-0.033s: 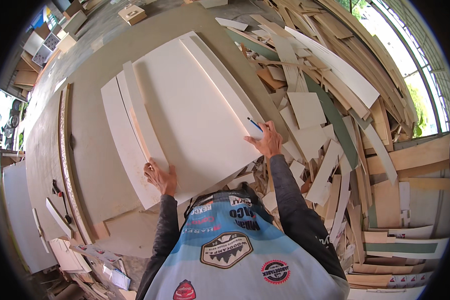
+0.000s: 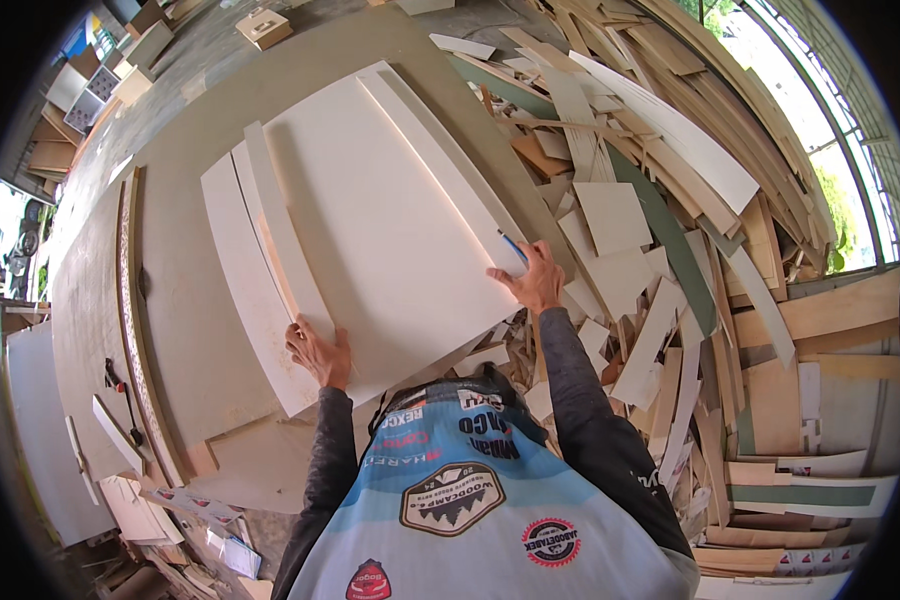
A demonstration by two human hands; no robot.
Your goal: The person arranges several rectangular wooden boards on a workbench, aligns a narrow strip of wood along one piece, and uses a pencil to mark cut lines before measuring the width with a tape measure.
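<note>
A large white board lies flat in front of me, with two long white strips on it running away from me. My left hand is closed around the near end of the left strip. At the near end of the right strip, my right hand grips a blue pencil, its dark tip pointing up and left. The thumb of that hand rests by the strip's inner edge. A thin dark line runs along the board just left of the left strip.
The board lies on a broad grey-brown sheet. Offcuts pile up close on the right, with long planks behind them. On the left lie a long narrow strip and a black-and-red tool. A small box stands far off.
The pencil in my right hand has tilted slightly, its tip a little farther away. Both hands stay at the near ends of the strips.
</note>
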